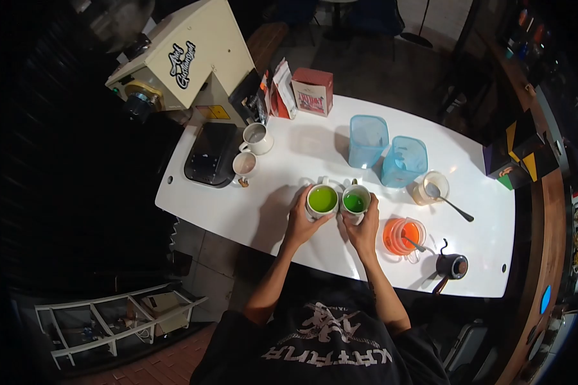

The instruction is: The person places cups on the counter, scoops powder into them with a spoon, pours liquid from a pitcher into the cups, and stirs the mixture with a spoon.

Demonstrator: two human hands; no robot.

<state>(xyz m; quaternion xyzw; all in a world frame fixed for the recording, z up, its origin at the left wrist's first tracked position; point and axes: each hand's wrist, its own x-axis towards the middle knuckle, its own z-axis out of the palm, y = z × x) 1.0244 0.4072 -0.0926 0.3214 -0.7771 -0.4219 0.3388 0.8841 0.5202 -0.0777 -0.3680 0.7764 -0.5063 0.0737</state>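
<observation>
My left hand is wrapped round a white mug of light green liquid. Close beside it, my right hand grips a second white mug, with darker green liquid. Both mugs are upright at the front half of the white table; whether their bases touch it I cannot tell. To the right of my right hand is a clear jug of orange liquid with a spoon in it. Behind that jug, a glass jar holds another spoon.
Two blue translucent containers stand behind the mugs. A black gooseneck kettle is near the front right edge. At left are two more cups beside a cream machine. Bags and a red box line the back.
</observation>
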